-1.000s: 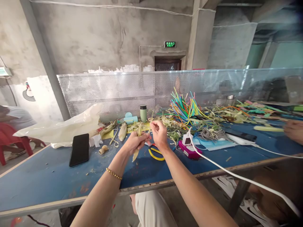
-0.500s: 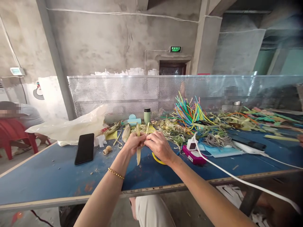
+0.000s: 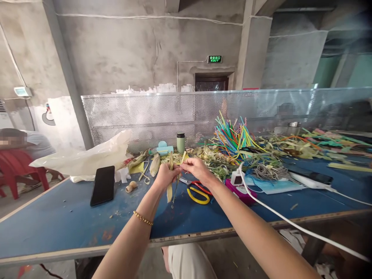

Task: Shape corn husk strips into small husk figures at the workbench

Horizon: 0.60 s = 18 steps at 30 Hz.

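My left hand (image 3: 166,175), with a gold bead bracelet on its wrist, is closed round a pale dried husk strip (image 3: 169,193) that hangs down from the fingers. Close on its right, my right hand (image 3: 195,167) pinches a thin pale strip (image 3: 184,156) whose end points up. The fingertips of both hands nearly meet. On the blue table (image 3: 124,228), just below my right hand, lie scissors with yellow handles (image 3: 200,198) and a red-handled tool (image 3: 203,187).
A black phone (image 3: 102,186) and small round brown pieces (image 3: 131,186) lie left. Behind are a plastic sheet (image 3: 87,157), a green bottle (image 3: 180,142), husk scraps and colourful stems (image 3: 232,135). A white cable (image 3: 276,217) crosses the right side. A person (image 3: 37,145) sits far left.
My right hand has moved up and slightly away from the left, uncovering the scissors. The husk strip hangs a little differently, and the view has shifted slightly.
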{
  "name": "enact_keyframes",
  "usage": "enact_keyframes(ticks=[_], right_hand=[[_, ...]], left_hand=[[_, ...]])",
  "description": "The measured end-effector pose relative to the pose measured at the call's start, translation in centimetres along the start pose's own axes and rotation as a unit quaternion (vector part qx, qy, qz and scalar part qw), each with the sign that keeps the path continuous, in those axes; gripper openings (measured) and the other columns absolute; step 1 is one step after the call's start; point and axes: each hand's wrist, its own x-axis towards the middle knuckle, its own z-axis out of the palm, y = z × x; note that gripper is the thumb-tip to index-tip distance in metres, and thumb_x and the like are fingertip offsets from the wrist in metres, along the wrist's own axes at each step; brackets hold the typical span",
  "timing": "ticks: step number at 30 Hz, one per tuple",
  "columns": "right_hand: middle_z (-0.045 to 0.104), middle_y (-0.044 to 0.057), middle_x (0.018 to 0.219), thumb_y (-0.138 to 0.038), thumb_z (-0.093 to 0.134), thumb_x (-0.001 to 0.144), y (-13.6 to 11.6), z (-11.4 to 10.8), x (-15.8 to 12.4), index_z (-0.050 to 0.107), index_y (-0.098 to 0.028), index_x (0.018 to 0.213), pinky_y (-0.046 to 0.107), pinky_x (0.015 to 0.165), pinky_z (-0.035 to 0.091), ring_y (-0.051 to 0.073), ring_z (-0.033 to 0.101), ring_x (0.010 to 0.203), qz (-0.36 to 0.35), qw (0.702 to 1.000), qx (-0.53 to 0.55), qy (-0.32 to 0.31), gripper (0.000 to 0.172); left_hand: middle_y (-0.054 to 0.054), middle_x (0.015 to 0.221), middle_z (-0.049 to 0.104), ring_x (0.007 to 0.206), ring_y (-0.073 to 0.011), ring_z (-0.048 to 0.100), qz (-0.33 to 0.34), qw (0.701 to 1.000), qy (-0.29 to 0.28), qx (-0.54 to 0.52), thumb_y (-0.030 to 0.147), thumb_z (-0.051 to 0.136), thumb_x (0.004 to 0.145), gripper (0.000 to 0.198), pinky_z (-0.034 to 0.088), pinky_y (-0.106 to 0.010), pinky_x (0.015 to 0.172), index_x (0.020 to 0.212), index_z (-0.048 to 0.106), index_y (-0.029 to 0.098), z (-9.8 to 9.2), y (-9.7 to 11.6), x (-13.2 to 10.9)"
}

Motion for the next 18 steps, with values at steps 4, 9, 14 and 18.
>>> enact_keyframes(ticks=[4,9,14,18], right_hand=[[0.059,0.0,0.057,-0.047,0.071,0.074,-0.1,0.4,-0.4,0.062,-0.015,0.064,0.026,0.056,0.039,0.013,0.051,0.056,-0.032,0.998,-0.041,0.032,0.035],[0.057,-0.001,0.061,-0.05,0.07,0.075,-0.3,0.0,-1.2,0.061,-0.016,0.068,0.026,0.056,0.04,0.013,0.052,0.059,-0.049,0.999,-0.012,0.004,0.036],[0.054,-0.002,0.06,-0.044,0.067,0.079,-0.7,-0.3,-1.9,0.056,-0.017,0.066,0.025,0.056,0.04,0.012,0.051,0.058,-0.043,0.999,0.026,-0.016,0.032],[0.053,-0.003,0.058,-0.038,0.068,0.076,-0.9,-0.1,-2.2,0.052,-0.018,0.066,0.025,0.055,0.04,0.012,0.051,0.056,-0.032,0.999,0.039,0.006,0.027]], left_hand=[[0.004,0.035,0.044,0.032,-0.004,0.031,-0.011,1.0,0.01,0.003,0.042,0.076,0.069,0.036,0.019,-0.02,0.038,0.056,0.057,0.014,-0.2,0.3,-0.1],[0.003,0.04,0.046,0.036,-0.0043,0.034,-0.052,0.995,-0.059,-0.067,0.041,0.08,0.064,0.035,0.017,-0.019,0.037,0.063,0.058,0.013,-0.4,0.5,-0.4],[0.004,0.039,0.045,0.035,-0.004,0.033,-0.066,0.993,-0.073,-0.069,0.04,0.08,0.063,0.036,0.016,-0.019,0.037,0.064,0.056,0.014,-0.1,0.7,-0.7],[0.006,0.04,0.043,0.033,-0.004,0.035,-0.048,0.997,-0.028,-0.055,0.035,0.078,0.064,0.03,0.016,-0.019,0.036,0.065,0.057,0.014,0.6,0.8,-0.8]])
